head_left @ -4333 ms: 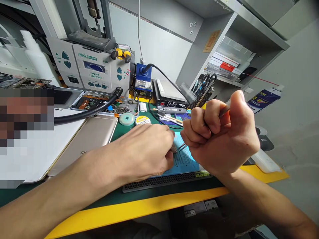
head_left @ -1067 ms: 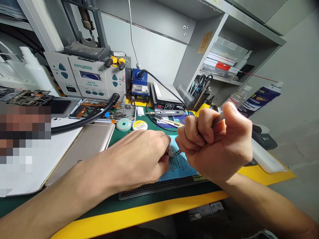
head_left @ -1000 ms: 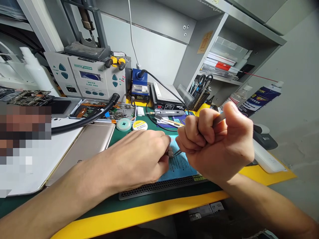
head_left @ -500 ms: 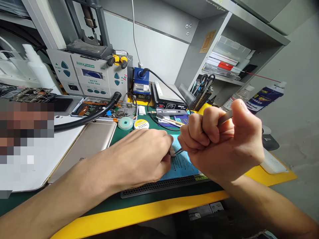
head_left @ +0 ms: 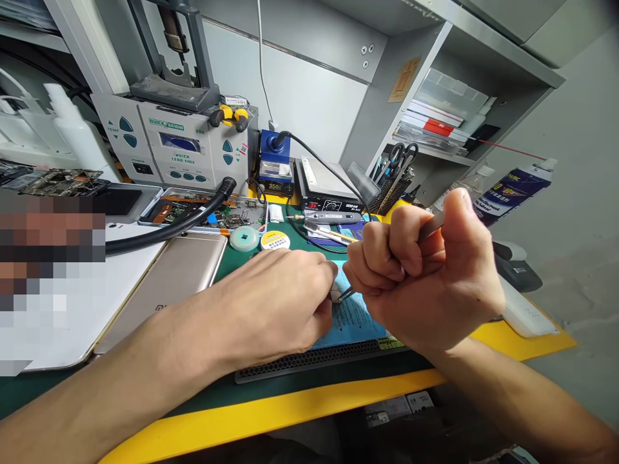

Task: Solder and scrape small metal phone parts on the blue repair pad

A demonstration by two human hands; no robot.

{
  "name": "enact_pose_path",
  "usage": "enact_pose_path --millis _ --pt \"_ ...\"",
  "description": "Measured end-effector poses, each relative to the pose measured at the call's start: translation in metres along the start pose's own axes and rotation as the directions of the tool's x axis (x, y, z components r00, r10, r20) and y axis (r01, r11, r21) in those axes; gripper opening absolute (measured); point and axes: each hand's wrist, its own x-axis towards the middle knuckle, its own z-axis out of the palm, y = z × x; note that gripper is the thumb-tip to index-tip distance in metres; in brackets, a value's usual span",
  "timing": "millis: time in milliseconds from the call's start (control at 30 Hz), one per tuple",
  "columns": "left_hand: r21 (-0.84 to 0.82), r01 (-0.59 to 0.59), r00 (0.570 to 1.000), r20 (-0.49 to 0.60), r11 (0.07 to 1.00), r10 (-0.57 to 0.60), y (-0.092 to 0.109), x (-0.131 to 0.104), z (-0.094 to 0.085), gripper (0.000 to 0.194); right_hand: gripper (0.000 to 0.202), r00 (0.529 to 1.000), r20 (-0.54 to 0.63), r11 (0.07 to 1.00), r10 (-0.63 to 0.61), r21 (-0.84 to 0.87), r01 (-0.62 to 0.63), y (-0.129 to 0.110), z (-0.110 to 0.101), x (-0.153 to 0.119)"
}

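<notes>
Two hands meet over a small metal part (head_left: pixel 335 295) that sits on a blue mat (head_left: pixel 352 317), near the centre of the view. The right hand (head_left: pixel 425 277) is balled into a fist, clamped around slim steel tweezers (head_left: pixel 349 293) whose tips touch the part from its 3 o'clock side; the shiny upper end pokes out beside the thumb. The left hand (head_left: pixel 275 303) lies palm down at the part's 9 o'clock, fingers curled together and pinching it against the mat.

That mat is smooth and printed with fine text, edged at 6 o'clock by a black perforated strip (head_left: pixel 314 356). Beneath it spreads a dark green bench cover (head_left: pixel 232 248) with a glossy yellow front edge (head_left: pixel 271 419).

At 10 o'clock of the part lies a champagne-coloured phone back (head_left: pixel 174 274), matte metal with rounded corners, and a ribbed black hose (head_left: pixel 169 225) curves over it. At 11 o'clock rest two round tins (head_left: pixel 261 240), and behind them stands a boxy grey rework station (head_left: pixel 178 145). At 12 o'clock sit a blue soldering unit (head_left: pixel 275 161) and a flat hot plate (head_left: pixel 324 183). At 1 o'clock a black mesh cup (head_left: pixel 389 190) holds scissors, under grey metal shelving (head_left: pixel 435 122). At 2 o'clock a blue spray can (head_left: pixel 512 190) leans.
</notes>
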Motion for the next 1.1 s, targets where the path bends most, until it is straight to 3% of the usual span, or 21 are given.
enact_pose_path --millis 267,667,1100 --pt "-0.022 0.020 1.000 0.018 1.000 -0.020 0.001 0.000 0.000 0.010 0.051 0.998 0.062 0.999 0.027 -0.026 -0.026 0.005 -0.003 0.002" --pt "0.011 0.016 0.999 0.035 1.000 -0.017 0.001 0.001 0.000 0.013 0.061 0.997 0.074 0.999 0.032 -0.044 -0.029 0.006 -0.005 0.005" --pt "0.024 -0.007 1.000 -0.009 1.000 0.008 0.002 0.001 0.000 0.017 0.062 0.996 0.057 0.998 -0.063 0.005 0.063 0.011 -0.002 0.004"
